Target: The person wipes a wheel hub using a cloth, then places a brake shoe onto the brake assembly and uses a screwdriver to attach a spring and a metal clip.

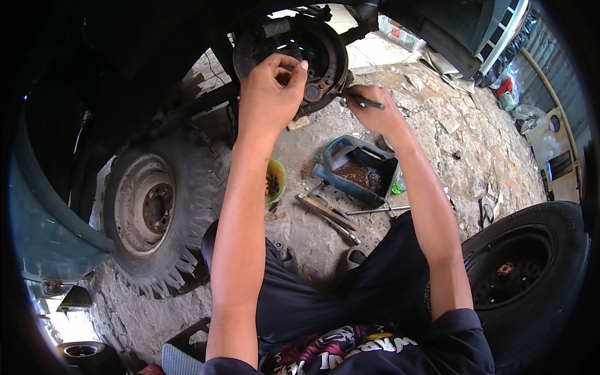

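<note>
A round, dark drum brake assembly [338,59] is mounted under the vehicle in front of me, with curved shoes around its rim and a round fitting [312,93] low on it. My left hand [272,94] is over its lower left part, thumb and fingers curled together in a pinch; whatever is between them is too small or hidden. At the lower right edge of the assembly, my right hand [379,114] grips a slim dark rod-like tool [374,104]. One end of the rod sticks out past the fingers, and its other end points toward the brake's rim.
On the rough stone ground below sit a cut-open blue container [350,181] with brown liquid, a green bowl [280,178] of dark bits, a hammer [328,212] and a metal bar [378,210]. A tyred wheel [200,187] stands at left, another tyre [565,250] at right.
</note>
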`<state>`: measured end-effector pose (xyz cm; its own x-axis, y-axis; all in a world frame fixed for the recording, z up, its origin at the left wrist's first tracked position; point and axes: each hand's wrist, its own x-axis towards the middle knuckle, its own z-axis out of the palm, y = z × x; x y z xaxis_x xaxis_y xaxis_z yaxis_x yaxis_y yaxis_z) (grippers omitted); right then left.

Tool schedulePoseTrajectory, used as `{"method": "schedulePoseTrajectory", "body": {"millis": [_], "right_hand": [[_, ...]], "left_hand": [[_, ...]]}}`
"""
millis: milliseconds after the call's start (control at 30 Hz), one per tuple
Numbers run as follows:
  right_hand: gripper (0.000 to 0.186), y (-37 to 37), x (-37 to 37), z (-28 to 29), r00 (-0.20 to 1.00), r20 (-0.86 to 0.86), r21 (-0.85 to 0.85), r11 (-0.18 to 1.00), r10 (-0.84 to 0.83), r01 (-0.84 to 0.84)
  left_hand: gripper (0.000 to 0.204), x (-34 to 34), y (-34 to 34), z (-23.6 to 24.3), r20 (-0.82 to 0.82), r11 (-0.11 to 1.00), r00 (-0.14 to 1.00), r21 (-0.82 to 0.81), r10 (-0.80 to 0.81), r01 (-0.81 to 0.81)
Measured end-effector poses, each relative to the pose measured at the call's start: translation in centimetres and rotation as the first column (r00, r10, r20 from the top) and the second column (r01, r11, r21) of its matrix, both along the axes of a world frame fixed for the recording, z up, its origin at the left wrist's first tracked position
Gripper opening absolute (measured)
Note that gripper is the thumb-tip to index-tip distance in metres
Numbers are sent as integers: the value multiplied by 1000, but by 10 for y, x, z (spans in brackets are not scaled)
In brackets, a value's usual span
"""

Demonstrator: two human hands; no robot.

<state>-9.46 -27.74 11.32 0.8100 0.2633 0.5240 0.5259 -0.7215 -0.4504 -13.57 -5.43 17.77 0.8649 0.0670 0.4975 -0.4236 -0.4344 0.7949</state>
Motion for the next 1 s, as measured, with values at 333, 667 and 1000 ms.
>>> {"method": "schedulePoseTrajectory", "body": {"millis": [333, 667, 1000], "right_hand": [[23, 9, -3, -5, 954, -115, 76, 960, 278, -271], [18, 24, -8, -14, 970, 91, -16, 974, 226, -225], [18, 8, -4, -5, 993, 100, -42, 998, 58, -54]], "left_hand": [[21, -1, 1, 1, 6, 1000, 1000, 27, 11, -12], [23, 1, 3, -2, 22, 1000, 1000, 7, 8, -8], [23, 0, 2, -1, 8, 1000, 1000, 26, 1, -1]]}}
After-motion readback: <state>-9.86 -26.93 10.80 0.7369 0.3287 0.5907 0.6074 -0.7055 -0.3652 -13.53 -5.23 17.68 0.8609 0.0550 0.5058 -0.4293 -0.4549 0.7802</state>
